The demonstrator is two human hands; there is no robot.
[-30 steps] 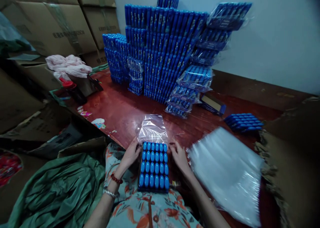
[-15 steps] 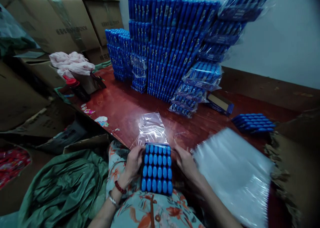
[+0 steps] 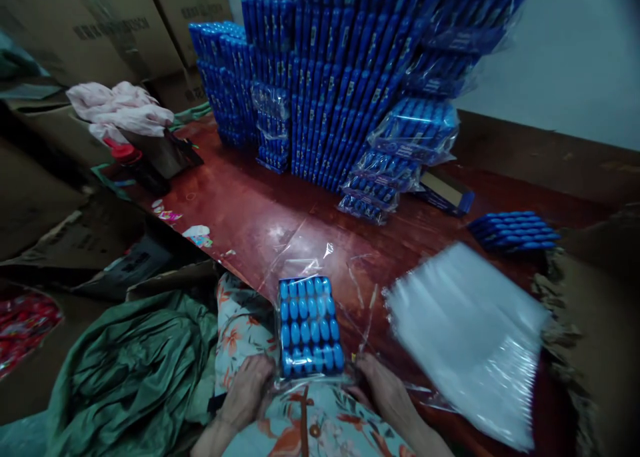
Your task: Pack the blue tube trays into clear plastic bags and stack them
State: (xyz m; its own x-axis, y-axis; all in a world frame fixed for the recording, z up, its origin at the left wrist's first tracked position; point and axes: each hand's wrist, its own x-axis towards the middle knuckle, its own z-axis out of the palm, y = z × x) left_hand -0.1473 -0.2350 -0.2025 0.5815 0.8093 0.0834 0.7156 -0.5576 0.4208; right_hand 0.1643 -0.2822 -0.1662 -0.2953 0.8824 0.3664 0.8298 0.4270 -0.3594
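Observation:
A flat pack of glossy blue oval pieces (image 3: 309,323), set in rows, lies in front of my body inside a clear plastic bag (image 3: 305,267). The bag's film reaches past the pack's far edge and shines along its near edge. My left hand (image 3: 250,383) is closed at the bag's near left corner. At the near right corner, my right hand (image 3: 377,380) has its fingers curled in on the film. Both hands are beside the pack rather than on top of it, and some fingertips are hidden.
A tall stack of blue packs (image 3: 325,90) stands at the back, with bagged packs (image 3: 385,170) beside it. Clear bags (image 3: 470,337) lie in a pile at right, near loose blue packs (image 3: 515,231). A red-capped bottle (image 3: 137,167) and green cloth (image 3: 130,370) are at left.
The pack has gone into the clear bag. Both my hands have moved from its far end down to its near corners. The view has tilted downward.

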